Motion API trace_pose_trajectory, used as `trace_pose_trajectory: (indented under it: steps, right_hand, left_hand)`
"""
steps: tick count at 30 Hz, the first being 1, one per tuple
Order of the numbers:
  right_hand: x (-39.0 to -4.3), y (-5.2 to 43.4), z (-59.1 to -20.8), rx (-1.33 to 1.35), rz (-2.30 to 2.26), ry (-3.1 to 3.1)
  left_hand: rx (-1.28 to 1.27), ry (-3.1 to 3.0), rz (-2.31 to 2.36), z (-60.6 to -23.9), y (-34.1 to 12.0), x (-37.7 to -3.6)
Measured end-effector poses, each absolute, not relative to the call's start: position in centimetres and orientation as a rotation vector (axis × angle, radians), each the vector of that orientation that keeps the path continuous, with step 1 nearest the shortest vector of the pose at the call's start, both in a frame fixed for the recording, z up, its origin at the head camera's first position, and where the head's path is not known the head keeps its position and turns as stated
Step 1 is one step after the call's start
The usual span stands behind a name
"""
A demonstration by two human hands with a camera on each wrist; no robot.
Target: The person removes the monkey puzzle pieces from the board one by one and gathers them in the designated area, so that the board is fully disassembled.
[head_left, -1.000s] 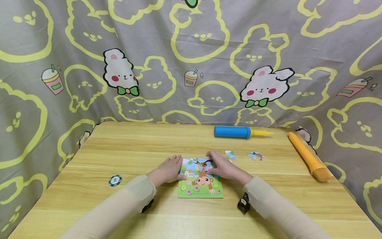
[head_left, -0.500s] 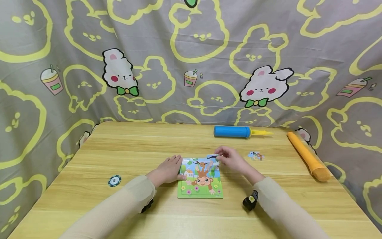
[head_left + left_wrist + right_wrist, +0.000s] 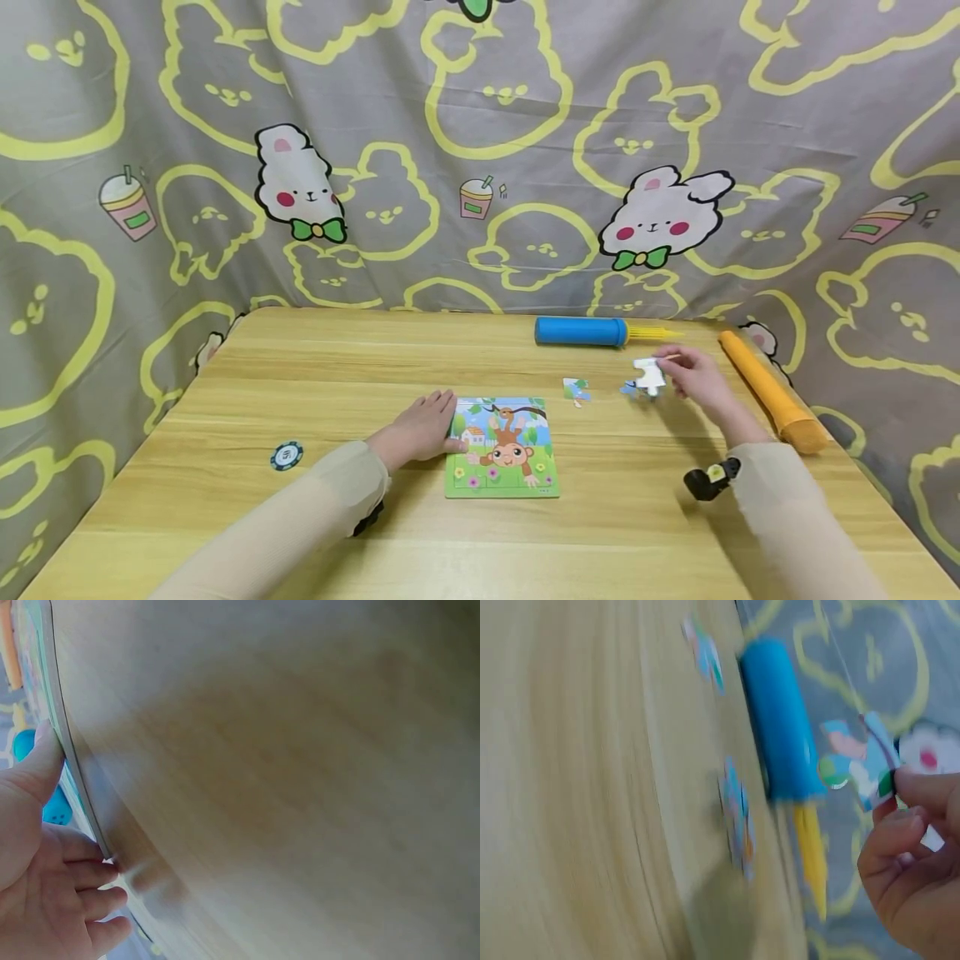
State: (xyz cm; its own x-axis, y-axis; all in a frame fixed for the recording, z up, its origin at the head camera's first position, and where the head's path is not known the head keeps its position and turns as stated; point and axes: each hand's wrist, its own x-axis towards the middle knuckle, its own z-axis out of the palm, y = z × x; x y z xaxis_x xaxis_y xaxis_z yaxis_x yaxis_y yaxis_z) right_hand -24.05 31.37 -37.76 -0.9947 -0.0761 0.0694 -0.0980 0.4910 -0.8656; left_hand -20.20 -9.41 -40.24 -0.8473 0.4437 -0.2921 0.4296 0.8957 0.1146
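Note:
My right hand pinches a jigsaw piece between thumb and index finger, its white back towards the head camera. In the right wrist view the printed side of the piece shows, blue with a dark branch. Below it on the table lies a second piece, partly covered in the head view. Another loose piece lies farther left. At the left edge of the monkey puzzle board rests my left hand. In the left wrist view its thumb lies over the board's edge, the fingers relaxed beside it.
A blue hand pump with a yellow nozzle lies along the table's back edge. An orange tapered tube lies at the right. A poker chip sits left of the board. Behind the table hangs a patterned curtain.
My right hand has lifted the jigsaw piece off the board's upper right corner and carried it right, over the loose piece there. My left hand has stayed at the board.

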Motion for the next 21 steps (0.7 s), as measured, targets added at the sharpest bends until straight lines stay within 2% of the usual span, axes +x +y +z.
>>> trace_pose_trajectory:
  steps: [9, 21]
  right_hand:
    - [-24.6, 36.8, -39.8, -0.144, 1.258, -2.856]
    - [-25.6, 37.5, -41.3, -0.247, 0.836, -2.946]
  left_hand:
    - [0.655, 2.749, 0.082, -40.1, -9.5, -20.1]
    - [0.647, 2.746, 0.06, -40.1, -9.4, -20.1]
